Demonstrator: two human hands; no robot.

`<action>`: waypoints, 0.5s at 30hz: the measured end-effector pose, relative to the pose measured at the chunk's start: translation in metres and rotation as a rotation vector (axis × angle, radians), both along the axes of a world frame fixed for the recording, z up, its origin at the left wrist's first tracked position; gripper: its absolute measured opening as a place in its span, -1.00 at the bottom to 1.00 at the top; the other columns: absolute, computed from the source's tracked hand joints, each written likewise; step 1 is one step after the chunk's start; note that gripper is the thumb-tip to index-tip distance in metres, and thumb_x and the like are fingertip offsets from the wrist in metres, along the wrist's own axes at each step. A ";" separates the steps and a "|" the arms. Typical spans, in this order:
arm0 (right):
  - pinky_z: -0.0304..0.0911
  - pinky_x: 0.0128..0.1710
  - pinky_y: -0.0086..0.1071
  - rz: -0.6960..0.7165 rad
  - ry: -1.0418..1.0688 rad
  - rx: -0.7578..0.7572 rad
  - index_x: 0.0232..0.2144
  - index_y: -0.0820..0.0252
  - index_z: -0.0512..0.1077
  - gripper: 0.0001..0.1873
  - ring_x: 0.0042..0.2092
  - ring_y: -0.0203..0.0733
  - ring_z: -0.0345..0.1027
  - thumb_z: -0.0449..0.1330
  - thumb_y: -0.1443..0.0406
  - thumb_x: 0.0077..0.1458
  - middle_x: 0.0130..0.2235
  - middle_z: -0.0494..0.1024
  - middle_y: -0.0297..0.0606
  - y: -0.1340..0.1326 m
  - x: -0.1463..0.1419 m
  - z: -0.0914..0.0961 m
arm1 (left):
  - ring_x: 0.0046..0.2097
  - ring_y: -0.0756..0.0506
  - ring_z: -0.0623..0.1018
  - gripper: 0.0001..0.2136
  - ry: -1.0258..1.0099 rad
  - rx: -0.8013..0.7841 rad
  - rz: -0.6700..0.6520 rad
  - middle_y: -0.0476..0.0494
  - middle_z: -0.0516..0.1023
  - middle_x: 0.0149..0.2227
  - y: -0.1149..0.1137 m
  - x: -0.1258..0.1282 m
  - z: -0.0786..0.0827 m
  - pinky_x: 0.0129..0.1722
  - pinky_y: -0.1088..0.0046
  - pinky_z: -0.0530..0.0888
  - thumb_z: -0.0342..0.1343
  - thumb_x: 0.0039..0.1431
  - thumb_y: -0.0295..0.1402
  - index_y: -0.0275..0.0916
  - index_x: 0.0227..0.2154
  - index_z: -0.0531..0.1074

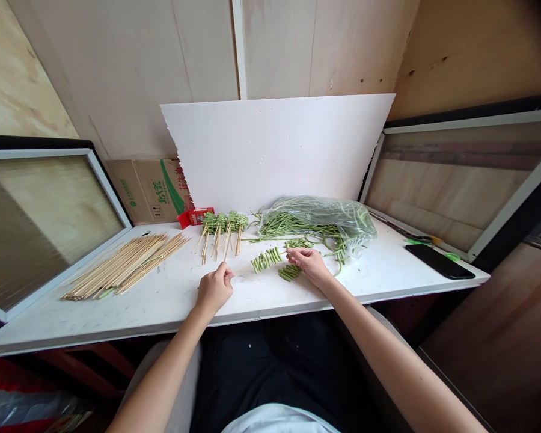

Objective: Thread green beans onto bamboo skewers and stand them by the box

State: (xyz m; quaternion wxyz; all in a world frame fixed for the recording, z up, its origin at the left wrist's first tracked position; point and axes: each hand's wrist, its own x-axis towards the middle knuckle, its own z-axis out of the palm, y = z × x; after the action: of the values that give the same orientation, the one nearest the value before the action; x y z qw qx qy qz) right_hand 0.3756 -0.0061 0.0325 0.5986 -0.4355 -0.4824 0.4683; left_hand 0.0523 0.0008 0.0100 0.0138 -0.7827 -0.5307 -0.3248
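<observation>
Cut green bean pieces threaded side by side on a bamboo skewer (pixel 267 260) sit between my hands, just above the white table. My right hand (pixel 310 264) pinches at the right end of this skewer, where a short bit of stick shows past the beans. My left hand (pixel 215 287) is closed at the skewer's other end, in line with it; the stick there is thin and hard to see. Below and behind my right fingers lie two groups of cut bean pieces (pixel 290 273). Several finished bean skewers (pixel 225 222) lie side by side beyond my left hand.
A large pile of bare bamboo skewers (pixel 126 264) covers the left of the table (pixel 171 313). Long green beans in a clear plastic bag (pixel 320 219) lie at the back. A red packet (pixel 196 217), a cardboard box (pixel 151 189), a white board (pixel 275 150) and a black phone (pixel 439 261) are around.
</observation>
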 end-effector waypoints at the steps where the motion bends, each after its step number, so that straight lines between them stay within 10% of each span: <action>1: 0.34 -0.24 -0.28 -0.006 -0.009 0.000 -0.37 0.21 0.67 -0.52 -0.31 -0.15 0.43 0.51 -0.08 -0.11 -0.39 0.60 -0.18 0.000 0.000 0.000 | -0.32 -0.16 0.63 -0.89 0.001 0.000 -0.001 -0.02 0.64 -0.37 0.000 0.000 0.000 -0.35 0.40 0.33 0.04 0.28 -0.47 -0.11 -0.32 0.36; 15: 0.35 -0.24 -0.26 0.017 -0.019 0.018 -0.39 0.21 0.67 -0.52 -0.36 -0.20 0.36 0.50 -0.08 -0.08 -0.39 0.59 -0.18 0.000 -0.003 -0.005 | -0.32 -0.15 0.64 -0.87 0.039 -0.020 0.015 -0.01 0.65 -0.37 -0.001 0.000 0.001 -0.35 0.40 0.34 0.03 0.25 -0.51 -0.12 -0.33 0.37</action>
State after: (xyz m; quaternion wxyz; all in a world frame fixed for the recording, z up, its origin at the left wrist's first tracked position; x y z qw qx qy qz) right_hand 0.3730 -0.0061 0.0272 0.5941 -0.4303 -0.4960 0.4647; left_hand 0.0525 -0.0007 0.0110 0.0190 -0.7849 -0.5396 -0.3040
